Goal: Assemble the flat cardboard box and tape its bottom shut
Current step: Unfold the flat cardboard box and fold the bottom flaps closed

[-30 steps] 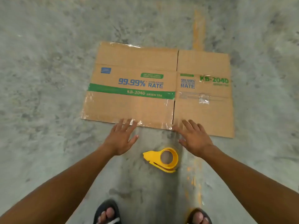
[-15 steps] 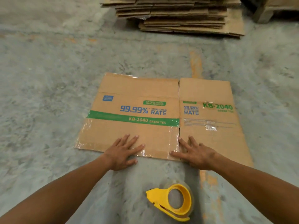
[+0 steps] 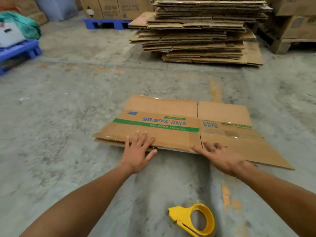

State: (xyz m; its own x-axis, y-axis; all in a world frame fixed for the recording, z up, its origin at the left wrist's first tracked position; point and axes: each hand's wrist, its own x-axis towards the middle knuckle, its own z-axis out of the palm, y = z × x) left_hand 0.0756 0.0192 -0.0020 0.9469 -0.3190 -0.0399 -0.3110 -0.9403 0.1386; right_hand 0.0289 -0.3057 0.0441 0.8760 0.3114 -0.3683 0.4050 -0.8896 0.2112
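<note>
Flattened cardboard box [image 3: 171, 129]: lies on concrete floor [image 3: 68, 134], near edge slightly parted. Light, stiff, creased; best taken along that near edge. Left hand [image 3: 138, 149] and right hand [image 3: 220, 154]: spread flat on it, gripping nothing. Tape dispenser [image 3: 195, 219]: nearby, untouched.

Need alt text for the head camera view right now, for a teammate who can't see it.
Both bare hands, left hand and right hand, rest open on the near edge of a flat cardboard box lying on a concrete floor. A yellow tape dispenser lies nearer the person, and a stack of flattened cardboard sits behind.
</note>
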